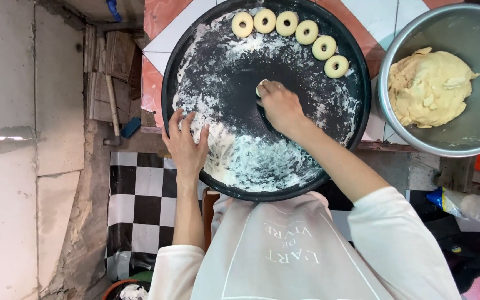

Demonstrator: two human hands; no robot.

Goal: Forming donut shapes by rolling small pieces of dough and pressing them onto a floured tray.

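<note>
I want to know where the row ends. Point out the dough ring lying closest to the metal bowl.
The last ring at the right end of the curved row on the black tray; the five others lie farther from the bowl.

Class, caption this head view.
Right hand presses dough piece on floured tray; left hand steadies it.

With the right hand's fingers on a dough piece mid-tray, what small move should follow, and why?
Probably carry the small pale dough piece under the right hand up to the free spot after the last of the six pale dough rings curving along the round black floured tray's far rim. The left hand lies flat on the near-left rim.
</note>
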